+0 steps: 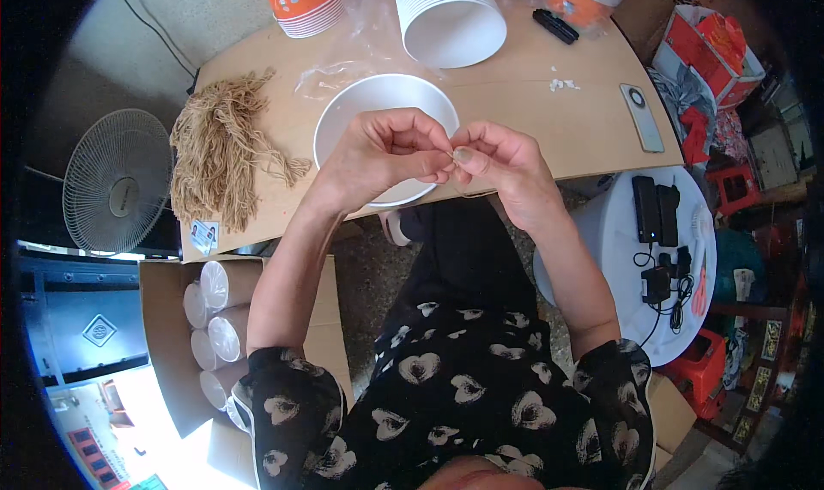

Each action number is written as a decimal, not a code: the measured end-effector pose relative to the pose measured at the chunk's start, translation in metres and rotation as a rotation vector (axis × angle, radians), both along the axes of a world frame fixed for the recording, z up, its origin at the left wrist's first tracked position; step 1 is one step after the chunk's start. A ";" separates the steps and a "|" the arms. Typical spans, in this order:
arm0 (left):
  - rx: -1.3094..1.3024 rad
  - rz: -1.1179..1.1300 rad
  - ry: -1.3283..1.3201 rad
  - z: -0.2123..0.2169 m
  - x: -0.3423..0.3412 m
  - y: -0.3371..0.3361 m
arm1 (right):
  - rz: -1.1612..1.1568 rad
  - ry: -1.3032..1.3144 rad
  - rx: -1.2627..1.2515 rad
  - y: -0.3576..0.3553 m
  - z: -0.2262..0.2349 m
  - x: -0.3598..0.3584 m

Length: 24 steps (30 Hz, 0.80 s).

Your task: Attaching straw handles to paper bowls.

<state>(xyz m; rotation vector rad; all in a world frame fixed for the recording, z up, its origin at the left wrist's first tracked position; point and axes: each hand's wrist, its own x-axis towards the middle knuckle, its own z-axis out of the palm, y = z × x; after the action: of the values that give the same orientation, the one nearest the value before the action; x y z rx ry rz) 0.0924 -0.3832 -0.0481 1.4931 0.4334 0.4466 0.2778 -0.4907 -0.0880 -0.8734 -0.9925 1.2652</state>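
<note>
My left hand point(382, 157) and my right hand point(506, 168) meet fingertip to fingertip above the near part of a white paper tub point(339, 117). Both are closed in a pinch on a thin tan strand of twine, mostly hidden by the fingers. A bit of the strand point(481, 195) shows below my right hand, by the table's near edge. To the left lies a loose heap of tan twine strands point(221, 142), some ends trailing toward the tub.
A wooden table point(515, 130) bears stacked white tubs point(455, 39), clear plastic wrap, a black clip point(556, 26), white scraps point(563, 85) and a phone point(642, 117). Below left stands a carton of wrapped cup stacks point(225, 335); chargers lie on a round white surface point(601, 258) at right.
</note>
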 end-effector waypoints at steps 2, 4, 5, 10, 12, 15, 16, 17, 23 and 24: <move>0.003 -0.008 0.010 0.001 -0.001 0.000 | -0.004 -0.070 0.015 -0.001 0.000 -0.001; 0.006 -0.018 0.020 0.002 -0.002 0.000 | -0.009 -0.084 0.018 -0.001 0.000 -0.001; 0.010 -0.018 0.020 0.002 -0.002 0.000 | -0.016 -0.099 0.022 -0.001 0.000 -0.001; 0.048 -0.010 -0.009 -0.002 0.000 -0.002 | -0.023 -0.037 0.010 -0.002 -0.002 0.002; 0.038 -0.040 -0.060 -0.006 -0.001 -0.001 | -0.018 -0.006 0.006 -0.002 -0.004 0.003; 0.049 -0.024 -0.086 -0.008 -0.001 0.000 | 0.041 0.073 -0.023 -0.002 -0.006 0.004; 0.049 -0.023 -0.087 -0.007 -0.001 0.000 | 0.026 0.115 -0.052 -0.002 -0.005 0.005; 0.040 -0.029 -0.085 -0.007 -0.001 0.000 | 0.010 0.158 -0.081 -0.003 -0.004 0.005; 0.056 -0.022 -0.069 -0.005 -0.001 0.000 | -0.077 -0.158 0.000 -0.003 0.009 0.004; 0.063 -0.019 -0.056 -0.005 -0.001 0.000 | -0.076 -0.158 -0.001 -0.003 0.008 0.003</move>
<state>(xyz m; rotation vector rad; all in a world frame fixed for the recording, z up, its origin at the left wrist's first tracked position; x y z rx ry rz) 0.0916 -0.3835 -0.0532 1.5403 0.3633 0.4898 0.2804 -0.4936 -0.0796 -1.0140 -1.0729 1.1458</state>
